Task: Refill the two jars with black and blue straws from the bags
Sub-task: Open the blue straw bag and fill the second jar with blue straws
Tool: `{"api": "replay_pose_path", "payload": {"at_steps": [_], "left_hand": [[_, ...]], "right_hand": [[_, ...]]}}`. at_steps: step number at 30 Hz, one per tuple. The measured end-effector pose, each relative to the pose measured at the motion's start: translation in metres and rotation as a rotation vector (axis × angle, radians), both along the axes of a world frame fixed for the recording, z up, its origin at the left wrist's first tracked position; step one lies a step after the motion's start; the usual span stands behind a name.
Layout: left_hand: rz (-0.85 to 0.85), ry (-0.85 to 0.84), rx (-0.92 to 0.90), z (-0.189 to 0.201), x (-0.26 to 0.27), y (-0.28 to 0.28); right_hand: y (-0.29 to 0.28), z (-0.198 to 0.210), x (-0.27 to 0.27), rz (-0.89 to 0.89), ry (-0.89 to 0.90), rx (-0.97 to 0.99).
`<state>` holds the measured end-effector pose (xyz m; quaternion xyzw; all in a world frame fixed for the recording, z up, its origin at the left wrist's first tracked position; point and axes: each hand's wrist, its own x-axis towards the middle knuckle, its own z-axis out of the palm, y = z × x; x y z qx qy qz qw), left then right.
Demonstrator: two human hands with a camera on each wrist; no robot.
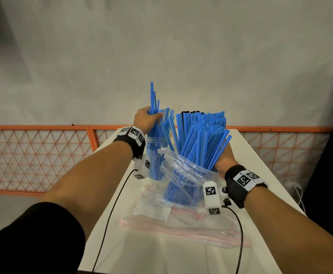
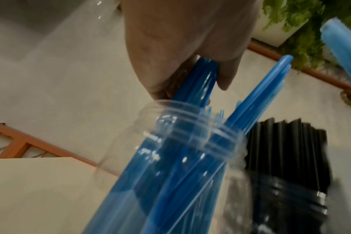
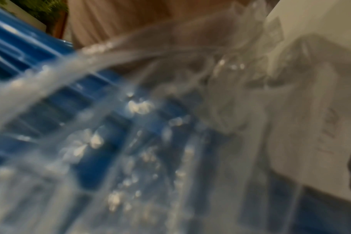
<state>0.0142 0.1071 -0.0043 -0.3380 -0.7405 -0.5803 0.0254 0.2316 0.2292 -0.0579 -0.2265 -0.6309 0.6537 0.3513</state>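
Note:
A clear plastic jar [image 1: 155, 155] [image 2: 170, 142] stands on the white table [image 1: 246, 155] with several blue straws in it. My left hand [image 1: 147, 118] [image 2: 182, 47] grips a small bunch of blue straws [image 1: 152, 103] [image 2: 202, 79] whose lower ends are inside that jar. My right hand [image 1: 224, 161] holds a big bundle of blue straws [image 1: 199, 139] [image 3: 30, 66] upright in a crumpled clear bag [image 1: 181, 175] [image 3: 150, 126]. A second jar full of black straws [image 2: 287, 152] stands beside the first; only their tips [image 1: 189, 112] show behind the bundle.
An empty clear zip bag with a pink seal [image 1: 181, 226] lies flat on the table's near part. Cables [image 1: 110, 214] run from both wrists over the near edge. An orange mesh fence [image 1: 33, 155] runs behind and left of the narrow table.

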Motion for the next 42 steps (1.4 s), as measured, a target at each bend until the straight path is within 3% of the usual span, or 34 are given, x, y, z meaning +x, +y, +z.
{"api": "replay_pose_path", "payload": {"at_steps": [4,7,10,14,17,20,22,24,27,31,42], "left_hand": [[0.027,0.07,0.176,0.027,0.005,0.0],[0.045,0.166,0.122,0.032,0.007,0.003],[0.062,0.122,-0.001,0.025,0.006,0.006],[0.078,0.277,0.075,0.036,0.007,0.003],[0.031,0.474,-0.145,0.044,0.009,0.0],[0.043,0.485,-0.442,0.044,0.009,-0.005],[0.083,0.53,-0.404,0.046,0.013,-0.013],[0.135,0.636,-0.21,0.049,0.021,-0.025],[0.062,0.503,0.002,0.043,0.039,-0.047],[-0.077,0.273,-0.115,0.011,0.064,-0.071],[-0.226,0.053,-0.112,-0.008,0.1,-0.021]], "right_hand": [[-0.002,0.002,0.002,0.021,0.035,-0.031],[-0.004,0.002,0.003,0.027,0.045,-0.048],[-0.004,0.002,0.004,0.033,0.051,-0.036],[-0.006,0.003,0.005,0.03,0.047,-0.017],[-0.005,0.003,0.003,0.03,0.061,-0.041],[-0.004,0.003,0.004,0.027,0.075,-0.08],[-0.005,0.002,0.004,0.014,0.044,-0.025],[-0.005,0.003,0.003,0.009,0.043,-0.065],[-0.002,0.002,0.0,0.01,0.063,-0.11],[-0.003,0.001,0.0,-0.005,0.025,-0.028],[-0.001,0.0,0.001,0.022,0.066,-0.037]]}}
